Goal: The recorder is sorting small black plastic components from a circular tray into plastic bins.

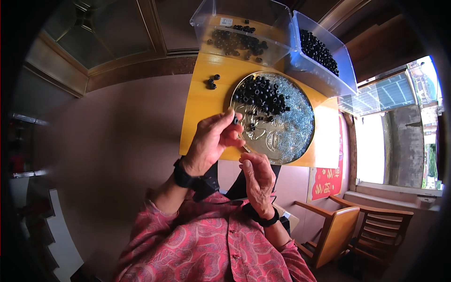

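My left hand (212,136) pinches a small black bead-like piece (236,121) between thumb and fingers, over the near left rim of a round metal tray (256,136). Close by, at the tray's near edge, my right hand (257,179) has its thumb and fingers pressed together; whatever is in them is too small or hidden to tell. On the tray lies a heap of black bead-like pieces (263,96), several with a hole showing. Tiny clear bluish beads (296,122) cover the tray's right side.
The tray stands on a yellow table (199,101). Behind it are a clear plastic bin (277,58) and a second bin (345,80), both holding black pieces. A few loose black pieces (212,86) lie left of the tray. Wooden chairs (336,235) stand at the right.
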Demonstrator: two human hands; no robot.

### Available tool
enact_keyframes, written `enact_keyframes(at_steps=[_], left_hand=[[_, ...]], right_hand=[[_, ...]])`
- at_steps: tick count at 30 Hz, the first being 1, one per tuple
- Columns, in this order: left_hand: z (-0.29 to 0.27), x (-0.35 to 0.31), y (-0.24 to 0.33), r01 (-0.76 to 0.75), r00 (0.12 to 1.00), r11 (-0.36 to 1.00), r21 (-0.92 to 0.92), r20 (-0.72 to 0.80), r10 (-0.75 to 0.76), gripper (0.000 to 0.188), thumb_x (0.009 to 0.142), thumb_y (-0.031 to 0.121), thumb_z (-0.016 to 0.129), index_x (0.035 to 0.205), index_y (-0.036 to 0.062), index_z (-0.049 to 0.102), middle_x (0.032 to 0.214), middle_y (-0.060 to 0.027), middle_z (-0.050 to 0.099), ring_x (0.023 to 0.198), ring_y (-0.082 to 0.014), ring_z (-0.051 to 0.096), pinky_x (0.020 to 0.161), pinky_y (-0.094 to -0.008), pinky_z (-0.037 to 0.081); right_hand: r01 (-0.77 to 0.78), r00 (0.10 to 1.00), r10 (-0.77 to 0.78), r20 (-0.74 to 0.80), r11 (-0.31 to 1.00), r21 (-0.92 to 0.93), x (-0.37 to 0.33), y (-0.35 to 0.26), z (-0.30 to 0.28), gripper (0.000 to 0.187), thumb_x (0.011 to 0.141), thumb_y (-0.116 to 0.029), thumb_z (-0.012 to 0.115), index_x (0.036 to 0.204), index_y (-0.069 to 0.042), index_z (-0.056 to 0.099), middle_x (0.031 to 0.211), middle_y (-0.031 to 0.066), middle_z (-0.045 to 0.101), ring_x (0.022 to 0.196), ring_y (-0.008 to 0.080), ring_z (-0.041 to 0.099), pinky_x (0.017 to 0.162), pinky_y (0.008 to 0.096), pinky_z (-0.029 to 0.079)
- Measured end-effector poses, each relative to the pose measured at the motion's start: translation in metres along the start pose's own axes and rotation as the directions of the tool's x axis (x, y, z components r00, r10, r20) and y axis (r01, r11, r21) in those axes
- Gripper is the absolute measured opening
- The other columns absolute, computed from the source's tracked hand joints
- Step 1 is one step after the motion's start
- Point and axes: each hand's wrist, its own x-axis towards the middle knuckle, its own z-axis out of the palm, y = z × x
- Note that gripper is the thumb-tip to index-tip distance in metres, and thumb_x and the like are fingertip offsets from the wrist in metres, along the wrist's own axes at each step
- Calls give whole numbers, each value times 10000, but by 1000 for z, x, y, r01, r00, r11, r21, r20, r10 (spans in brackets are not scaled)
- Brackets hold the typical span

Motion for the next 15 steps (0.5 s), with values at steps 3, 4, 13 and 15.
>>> enact_keyframes(at_steps=[3,4,13,15], left_hand=[[19,37,29,-70,998,997,30,-4,70,294,959,291,588,1005,6,643,765,-33,633,662,-83,606,633,-300,595],[25,48,42,-115,993,993,33,21,114,284,954,285,598,985,6,644,763,-41,637,665,-93,613,631,-304,597],[50,165,106,-451,889,892,-34,78,452,294,924,230,645,974,-54,590,926,-174,639,874,-233,652,847,-407,585],[46,167,110,-445,892,895,-9,76,445,293,927,215,638,984,-67,578,961,-190,628,895,-244,646,865,-415,578]], right_hand=[[22,999,-24,-26,998,-64,0,2,-6,142,907,-10,611,1048,3,612,957,99,599,788,149,589,678,254,476],[30,998,-33,-48,997,-76,1,0,-6,145,904,-4,610,1050,1,612,961,102,599,793,154,593,684,257,480],[111,976,-145,-163,974,-197,4,-6,-13,169,891,6,616,1060,-4,610,988,117,600,813,175,605,692,276,491],[123,973,-162,-165,967,-225,4,-2,-15,171,887,13,618,1057,-4,609,983,117,601,806,183,610,684,281,495]])
